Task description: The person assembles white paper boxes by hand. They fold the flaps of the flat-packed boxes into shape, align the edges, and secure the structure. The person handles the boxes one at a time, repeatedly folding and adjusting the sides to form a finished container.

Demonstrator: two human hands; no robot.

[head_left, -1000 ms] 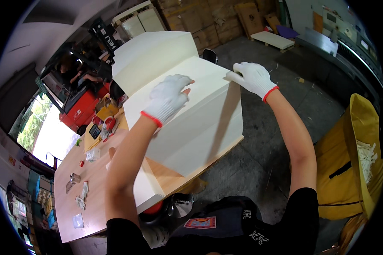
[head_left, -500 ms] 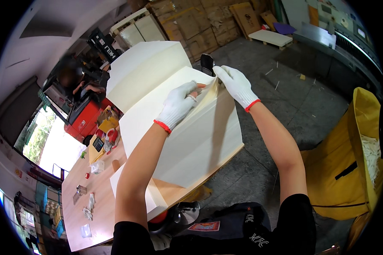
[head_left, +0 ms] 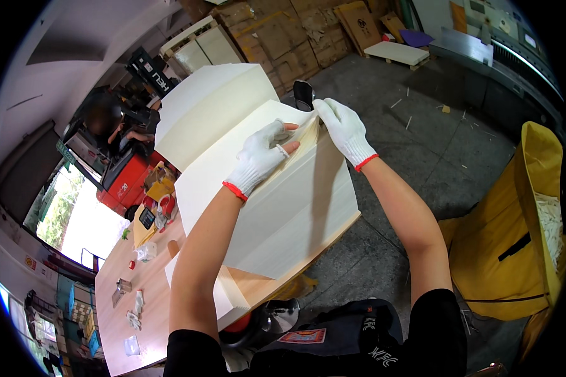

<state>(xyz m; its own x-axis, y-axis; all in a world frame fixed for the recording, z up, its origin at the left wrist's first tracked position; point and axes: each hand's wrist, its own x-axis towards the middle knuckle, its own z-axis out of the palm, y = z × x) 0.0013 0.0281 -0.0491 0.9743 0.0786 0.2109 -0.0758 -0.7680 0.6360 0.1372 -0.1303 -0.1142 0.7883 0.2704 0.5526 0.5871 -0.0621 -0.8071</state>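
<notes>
A tall stack of large white paper sheets [head_left: 289, 217] stands on the wooden table in front of me. My right hand [head_left: 346, 132], in a white knit glove with a red cuff, pinches the lifted corner of the upper sheets at the far right. Below that grip the sheet edges [head_left: 309, 138] fan apart. On the stack's upper edge lies my left hand [head_left: 256, 158], gloved the same way with bare thumb and index fingertips. Its fingers are apart and it grips nothing. Behind both hands, a folded-back batch of sheets [head_left: 217, 103] rises in a curve.
The table [head_left: 116, 314] holds a calculator [head_left: 146, 218], tape rolls and small items at left. A person sits on a red forklift [head_left: 129, 176] beyond. A yellow bag [head_left: 497, 251] of paper scraps stands right, a machine [head_left: 468, 50] far right. Cardboard [head_left: 273, 44] lines the back.
My left hand's thumb and index finger have spread apart at the sheet edges. The edges under my right hand's grip fan out more. The view has shifted slightly.
</notes>
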